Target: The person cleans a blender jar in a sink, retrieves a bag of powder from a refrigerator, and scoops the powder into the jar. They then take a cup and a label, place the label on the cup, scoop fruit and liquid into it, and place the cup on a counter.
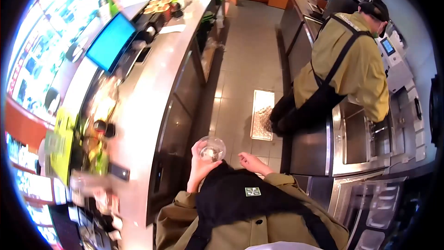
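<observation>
The clear cup (212,149) is held in the grip of the left hand (200,161) (right hand (252,162), three o'clock, open, empty); best carried level.

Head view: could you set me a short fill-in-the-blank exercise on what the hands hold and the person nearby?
1. The left hand grips a clear plastic ____.
2. The right hand holds ____.
3. The co-worker wears a black ____ over an olive shirt.

Missing words: cup; nothing; apron.
</observation>
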{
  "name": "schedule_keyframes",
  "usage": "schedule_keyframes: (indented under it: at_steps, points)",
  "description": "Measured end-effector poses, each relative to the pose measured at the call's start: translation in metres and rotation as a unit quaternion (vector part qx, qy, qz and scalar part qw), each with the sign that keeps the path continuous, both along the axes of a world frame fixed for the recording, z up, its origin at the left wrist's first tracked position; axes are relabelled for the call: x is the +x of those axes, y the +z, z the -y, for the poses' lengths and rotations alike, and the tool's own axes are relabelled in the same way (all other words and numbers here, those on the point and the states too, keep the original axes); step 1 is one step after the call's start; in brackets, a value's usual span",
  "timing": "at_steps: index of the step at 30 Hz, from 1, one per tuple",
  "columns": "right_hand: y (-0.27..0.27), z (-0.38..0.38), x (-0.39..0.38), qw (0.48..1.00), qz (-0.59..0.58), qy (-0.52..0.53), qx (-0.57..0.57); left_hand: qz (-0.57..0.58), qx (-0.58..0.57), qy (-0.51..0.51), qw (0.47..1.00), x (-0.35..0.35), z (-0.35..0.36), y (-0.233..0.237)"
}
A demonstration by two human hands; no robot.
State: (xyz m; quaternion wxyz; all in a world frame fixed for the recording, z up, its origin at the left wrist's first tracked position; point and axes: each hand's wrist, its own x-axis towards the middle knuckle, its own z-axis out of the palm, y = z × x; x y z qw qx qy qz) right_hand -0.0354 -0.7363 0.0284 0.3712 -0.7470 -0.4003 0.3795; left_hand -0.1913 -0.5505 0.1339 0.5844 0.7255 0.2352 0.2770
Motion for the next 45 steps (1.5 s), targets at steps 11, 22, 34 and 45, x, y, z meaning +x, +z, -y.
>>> schedule_keyframes:
  at_steps: [11,22,34,45]
  points:
    - [0.045,-0.213,0.309,0.909,-0.116,-0.252,0.311,-0.059,0.033,-0.357,0.932,0.436,-0.172,-0.003]
    - [0.082,-0.322,0.657,0.883,0.072,-0.379,0.267,0.021,-0.052,-0.460,0.886,0.794,-0.287,0.021]
    - [0.051,-0.209,0.947,0.420,-0.032,-0.814,0.400,-0.071,0.188,-0.756,0.624,1.259,-0.234,0.010]
    - [-0.018,0.055,1.026,-0.013,0.209,-0.960,0.184,-0.033,0.145,-0.821,0.551,1.424,-0.022,0.051]
